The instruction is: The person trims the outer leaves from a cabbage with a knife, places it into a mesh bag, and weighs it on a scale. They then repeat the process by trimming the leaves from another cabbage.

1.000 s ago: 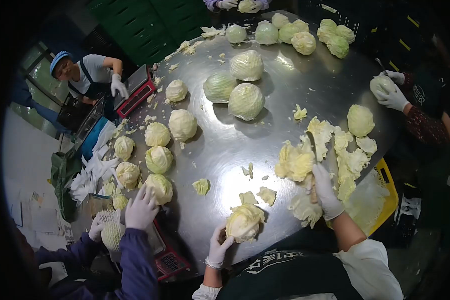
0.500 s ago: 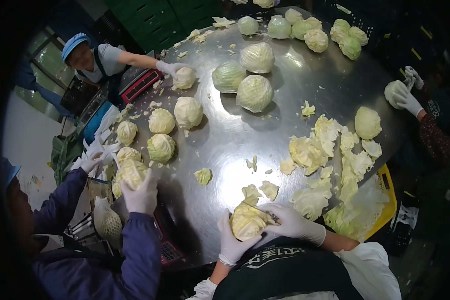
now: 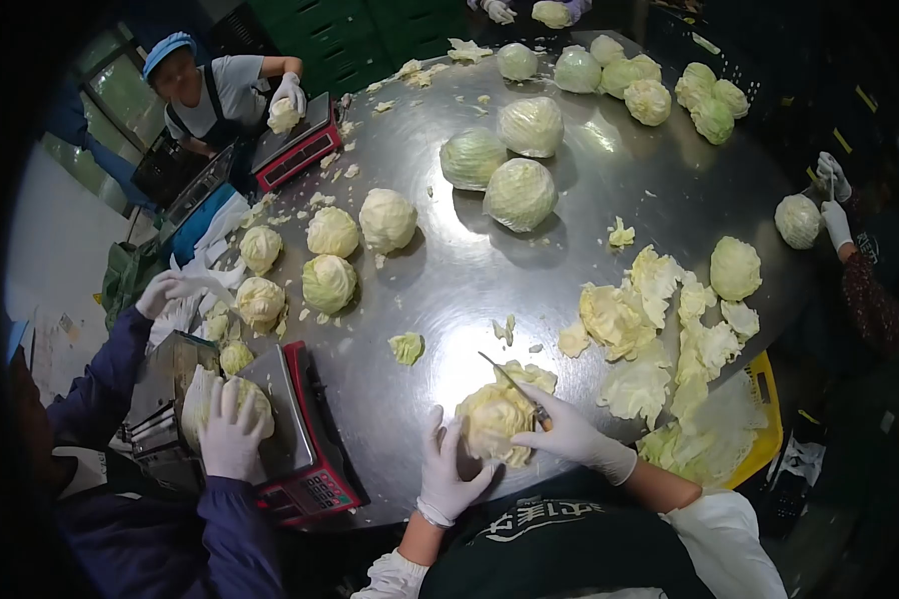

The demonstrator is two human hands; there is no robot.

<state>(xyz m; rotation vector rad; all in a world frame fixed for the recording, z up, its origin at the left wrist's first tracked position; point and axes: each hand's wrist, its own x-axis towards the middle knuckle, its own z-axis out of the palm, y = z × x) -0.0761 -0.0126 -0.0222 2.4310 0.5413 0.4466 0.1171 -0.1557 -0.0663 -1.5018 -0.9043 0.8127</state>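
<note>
A pale yellow-green cabbage [image 3: 494,424] rests on the metal table near its front edge, just ahead of my body. My left hand [image 3: 449,469], in a white glove, is beside the cabbage's left side with thumb and fingers apart, holding nothing. In my gloved right hand [image 3: 569,434] is a knife [image 3: 509,377] with a thin curved blade, which points up and to the left over the cabbage. The fingers of that hand also lie against the cabbage's right side. Loose leaves show behind the cabbage, partly under the blade.
Trimmed leaves [image 3: 619,314] lie on the metal table [image 3: 449,290] at right, by a yellow basket [image 3: 766,419]. Wrapped cabbages [image 3: 521,195] stand farther back. At left, a co-worker's gloved hand [image 3: 232,439] touches a cabbage by a red scale [image 3: 315,479]. Other people work around the table.
My left hand has come off the cabbage and opened. The knife has swung up into clearer view. The left co-worker moved a cabbage toward the scale; the far co-worker lifted one off the table.
</note>
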